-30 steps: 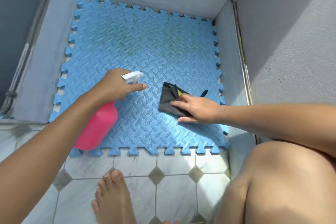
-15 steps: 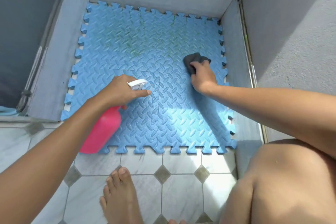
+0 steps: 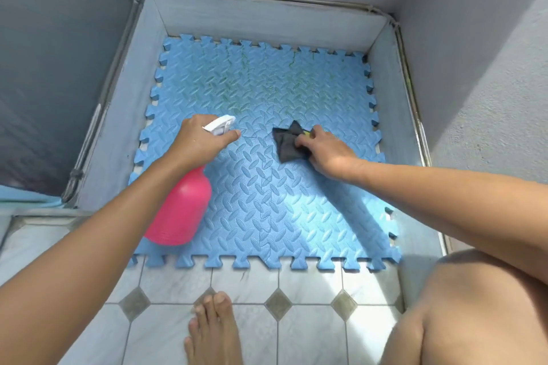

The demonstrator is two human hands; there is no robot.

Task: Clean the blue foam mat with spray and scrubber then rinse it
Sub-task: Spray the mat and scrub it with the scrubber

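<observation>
the blue foam mat [image 3: 267,187] lies in a grey walled recess [image 3: 261,18], its near edge meeting white floor tiles [image 3: 246,281]. left hand [image 3: 201,142] grips a pink spray bottle [image 3: 181,210]; right hand [image 3: 326,151], fingers curled, presses a dark scrubber [image 3: 286,142] at mid-mat.

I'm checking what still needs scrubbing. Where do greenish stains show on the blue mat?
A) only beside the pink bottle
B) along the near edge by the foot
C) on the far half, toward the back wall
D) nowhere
C: the greenish stains lie on the far half of the mat, beyond the left hand gripping the spray bottle and the right hand holding the scrubber.
</observation>
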